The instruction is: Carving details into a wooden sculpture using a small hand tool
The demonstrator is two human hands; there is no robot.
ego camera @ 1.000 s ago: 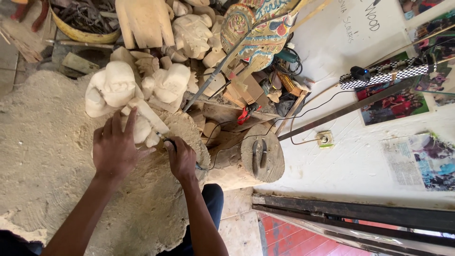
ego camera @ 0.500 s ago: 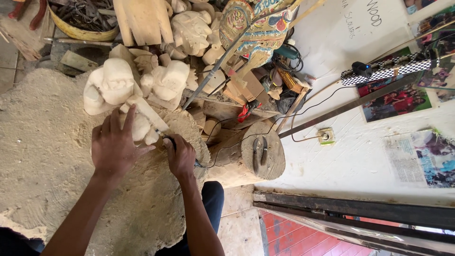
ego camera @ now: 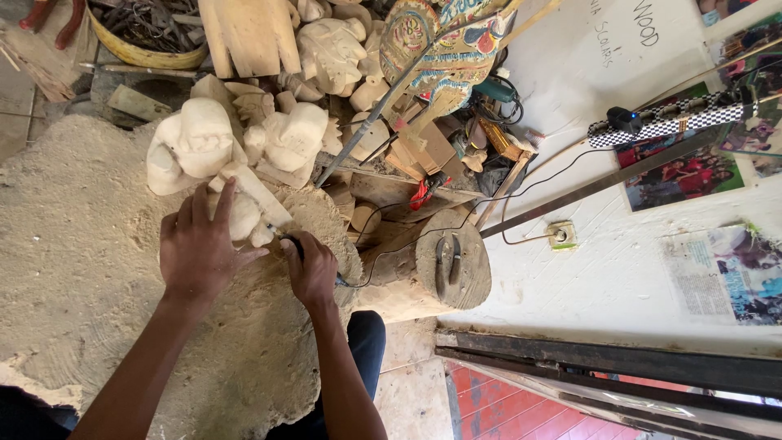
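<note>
Barely shifted since earlier, my left hand (ego camera: pixel 198 253) spreads flat, steadying the pale wooden carving (ego camera: pixel 236 175); my right hand (ego camera: pixel 314 273) is closed around a corded tool (ego camera: pixel 287 241) at its base. Carving continues; next needs steady pressure.

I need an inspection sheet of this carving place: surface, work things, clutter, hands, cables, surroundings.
Surface: sawdust heap, pale, covers the ground under both hands.
Work things: pale wood carving, unpainted, rounded forms, lying on the heap.
Tool: dark corded tool, tip at the carving's lower edge.
Hands: left hand spread flat on the carving; right hand closed on the tool.
Clutter: more unpainted carvings, wood offcuts, painted carving, yellow basin of tools, log stump.
Cables: black cord runs from the tool to a wall socket.
Surroundings: white wall with posters; red floor.
</note>
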